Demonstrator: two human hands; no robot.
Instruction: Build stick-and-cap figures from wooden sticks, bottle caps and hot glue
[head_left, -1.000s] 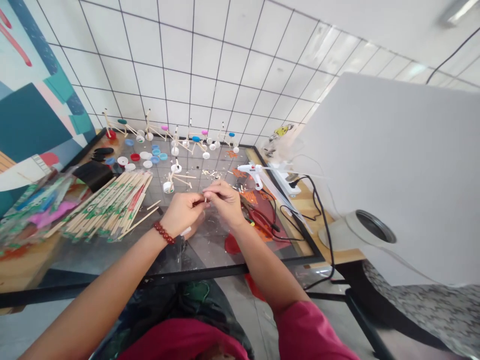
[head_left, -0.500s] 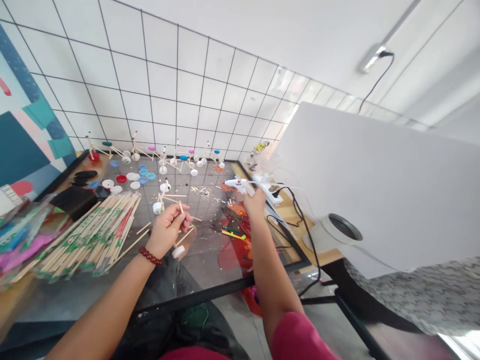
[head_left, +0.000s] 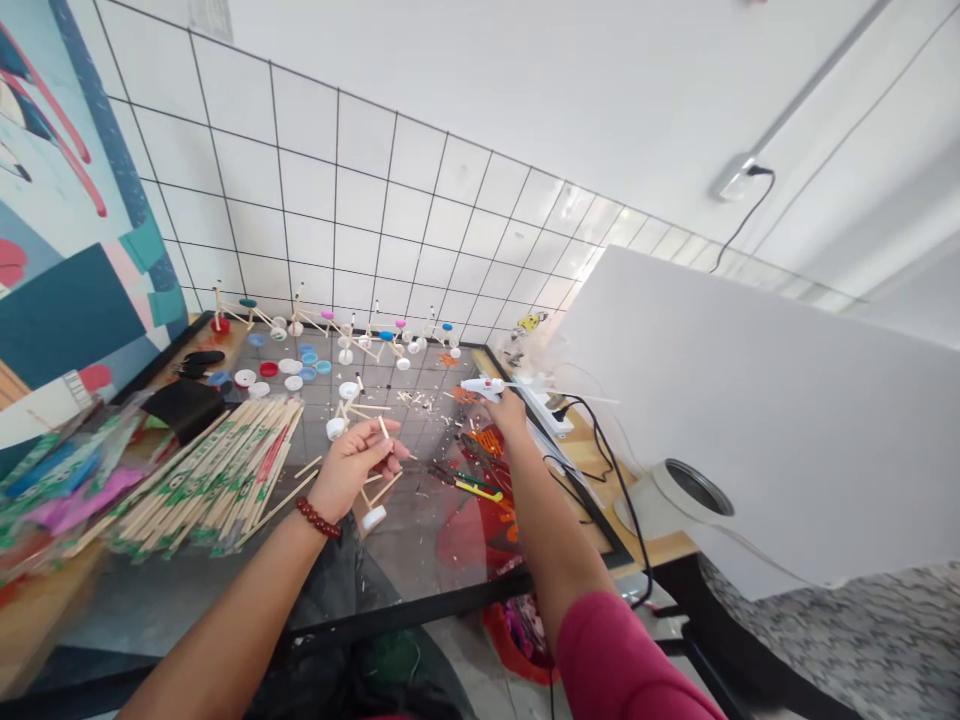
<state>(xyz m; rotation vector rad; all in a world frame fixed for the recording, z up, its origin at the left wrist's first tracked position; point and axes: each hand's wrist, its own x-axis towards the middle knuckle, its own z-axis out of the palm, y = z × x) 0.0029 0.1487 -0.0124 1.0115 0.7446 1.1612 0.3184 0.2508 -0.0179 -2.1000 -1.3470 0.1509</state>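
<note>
My left hand (head_left: 356,465), with a red bead bracelet at the wrist, pinches a short wooden stick (head_left: 383,428) between thumb and fingers. Just below that hand are joined sticks with a white cap (head_left: 373,517). My right hand (head_left: 508,412) is wrapped round a white glue gun (head_left: 482,386) near the right side of the glass table, its nozzle pointing left. Left of centre lies a stick piece with white caps (head_left: 337,428). Several small stick-and-cap models stand along the back edge, with a blue oval (head_left: 386,336) on one.
Wrapped chopsticks (head_left: 217,470) and a black box (head_left: 184,405) lie at left. Loose caps (head_left: 290,367) are behind them. A yellow cutter (head_left: 478,490) lies between my arms. A power strip (head_left: 551,408), black cables and a white round container (head_left: 675,495) are at right.
The camera view has shifted, so the table sits slightly lower and further right. Both hands keep their holds, on the stick and on the glue gun.
</note>
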